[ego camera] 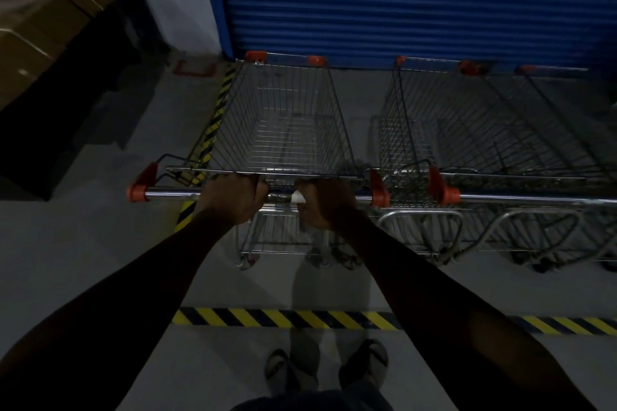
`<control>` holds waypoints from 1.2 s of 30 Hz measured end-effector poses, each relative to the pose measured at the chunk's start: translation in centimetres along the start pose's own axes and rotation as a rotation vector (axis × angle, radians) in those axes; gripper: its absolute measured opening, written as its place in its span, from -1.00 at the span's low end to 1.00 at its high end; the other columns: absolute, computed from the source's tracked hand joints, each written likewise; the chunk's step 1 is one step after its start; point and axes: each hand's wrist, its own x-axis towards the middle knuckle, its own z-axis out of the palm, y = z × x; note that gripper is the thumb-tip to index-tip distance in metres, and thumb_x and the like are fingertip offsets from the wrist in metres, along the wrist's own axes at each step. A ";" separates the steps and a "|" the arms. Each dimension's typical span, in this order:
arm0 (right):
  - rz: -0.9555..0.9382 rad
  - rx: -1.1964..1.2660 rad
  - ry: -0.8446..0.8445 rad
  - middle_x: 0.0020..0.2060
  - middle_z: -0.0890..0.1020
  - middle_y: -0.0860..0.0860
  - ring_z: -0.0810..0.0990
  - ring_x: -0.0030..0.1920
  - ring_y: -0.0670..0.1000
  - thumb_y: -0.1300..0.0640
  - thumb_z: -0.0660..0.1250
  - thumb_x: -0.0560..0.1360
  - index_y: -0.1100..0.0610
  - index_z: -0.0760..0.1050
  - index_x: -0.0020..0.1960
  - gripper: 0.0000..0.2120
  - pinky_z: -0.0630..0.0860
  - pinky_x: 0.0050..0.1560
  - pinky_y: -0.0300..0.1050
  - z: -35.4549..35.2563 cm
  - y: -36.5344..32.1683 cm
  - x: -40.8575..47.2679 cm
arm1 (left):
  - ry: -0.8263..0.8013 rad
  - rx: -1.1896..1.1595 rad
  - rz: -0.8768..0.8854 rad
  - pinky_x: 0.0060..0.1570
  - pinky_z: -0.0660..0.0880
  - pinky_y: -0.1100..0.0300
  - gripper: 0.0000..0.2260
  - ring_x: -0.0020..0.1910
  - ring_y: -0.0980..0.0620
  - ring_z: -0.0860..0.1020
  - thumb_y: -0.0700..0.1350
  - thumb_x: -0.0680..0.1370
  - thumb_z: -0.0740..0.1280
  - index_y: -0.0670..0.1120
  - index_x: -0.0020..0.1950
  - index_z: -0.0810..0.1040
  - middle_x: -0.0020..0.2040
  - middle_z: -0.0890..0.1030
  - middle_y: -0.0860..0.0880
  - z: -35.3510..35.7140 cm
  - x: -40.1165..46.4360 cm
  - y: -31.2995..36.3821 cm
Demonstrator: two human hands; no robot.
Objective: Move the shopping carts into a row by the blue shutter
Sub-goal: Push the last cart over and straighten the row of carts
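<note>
Dim rightmost cart (pixel 567 117), frame-cut.

Grey floor (pixel 83 277) carries 3 carts (pixel 283 117) and striped tape (pixel 287 318).

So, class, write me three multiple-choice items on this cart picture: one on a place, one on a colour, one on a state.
1. Where does the held shopping cart stand among the carts?
A) leftmost B) middle C) rightmost
2. What colour are the handle end caps?
A) green B) orange-red C) white
3. What are both hands doing?
A) hanging free B) gripping the handle bar C) lifting a box

Answers: 1 A, the parked carts stand to its right. 2 B, orange-red caps. 3 B, left hand and right hand curl round the handle bar.
</note>
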 end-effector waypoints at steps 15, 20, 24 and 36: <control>-0.058 -0.025 0.002 -0.08 0.67 0.12 0.63 -0.07 0.20 0.15 0.39 0.43 0.12 0.58 0.10 -0.76 0.57 -0.04 0.13 -0.4 1.3 1.2 | 0.009 0.040 0.110 -0.37 0.51 -0.11 -0.56 -0.39 -0.27 0.57 -0.01 0.55 -0.09 -0.19 0.01 0.53 -0.24 0.59 -0.19 -0.8 1.4 -0.3; -0.024 -0.045 -0.014 -0.05 0.66 0.12 0.61 -0.02 0.22 0.14 0.37 0.41 0.10 0.57 0.07 -0.76 0.48 -0.03 0.02 -0.3 1.1 1.5 | -0.009 0.027 0.103 -0.31 0.49 -0.05 -0.43 -0.28 -0.27 0.60 0.10 0.53 -0.21 -0.13 0.09 0.52 -0.14 0.62 -0.14 -1.0 1.5 -0.6; 0.013 -0.052 -0.025 -0.05 0.66 0.08 0.61 -0.01 0.20 0.11 0.35 0.41 0.06 0.55 0.07 -0.77 0.47 -0.05 0.00 -0.2 0.7 2.0 | -0.008 0.048 0.104 -0.33 0.39 0.04 -0.41 -0.24 -0.26 0.62 0.10 0.52 -0.24 -0.07 0.12 0.51 -0.10 0.64 -0.10 -1.4 1.6 -1.1; 0.046 -0.083 0.016 -0.13 0.66 0.05 0.63 -0.08 0.18 0.05 0.34 0.39 0.01 0.53 -0.01 -0.82 0.51 -0.10 0.00 0.6 1.0 2.6 | -0.012 0.066 0.047 -0.30 0.47 -0.03 -0.61 -0.37 -0.22 0.58 0.01 0.57 -0.06 -0.07 0.01 0.53 -0.27 0.60 -0.13 -0.3 1.8 -1.2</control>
